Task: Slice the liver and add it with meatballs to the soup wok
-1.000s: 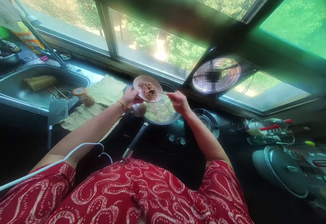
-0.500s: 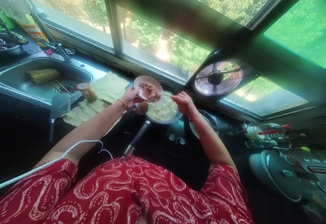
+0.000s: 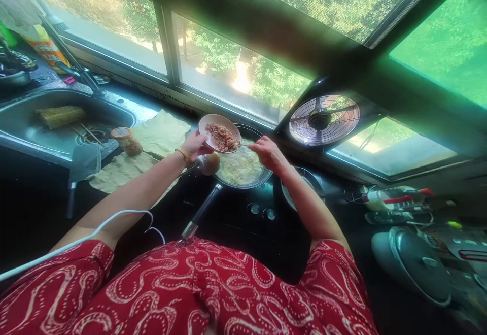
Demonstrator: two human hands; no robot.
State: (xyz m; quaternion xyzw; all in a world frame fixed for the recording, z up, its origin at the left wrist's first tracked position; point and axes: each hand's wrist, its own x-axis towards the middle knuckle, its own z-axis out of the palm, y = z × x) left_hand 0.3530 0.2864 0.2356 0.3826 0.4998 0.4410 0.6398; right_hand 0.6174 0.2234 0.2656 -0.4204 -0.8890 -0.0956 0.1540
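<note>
My left hand [image 3: 195, 144] holds a small pale plate [image 3: 207, 123] of reddish-brown minced food, tilted above the left rim of a dark frying pan [image 3: 259, 177]. The pan holds a pale yellow mixture [image 3: 240, 167], and its long handle [image 3: 200, 212] points toward me. My right hand [image 3: 267, 153] grips a thin utensil whose tip rests at the plate's lower edge, in the minced food. A ladle [image 3: 208, 164] lies just below my left hand beside the pan.
A steel sink [image 3: 23, 127] at left holds a yellow sponge and chopsticks. A jar [image 3: 125, 139] stands on yellow cloths [image 3: 160, 132]. A round fan [image 3: 323, 119] sits behind the stove. A lidded pot [image 3: 416, 264] and bottles crowd the right counter. A white cable crosses my lap.
The plate has tilted a little more toward the pan, and my right hand has drawn closer to its lower edge. The view shifted slightly.
</note>
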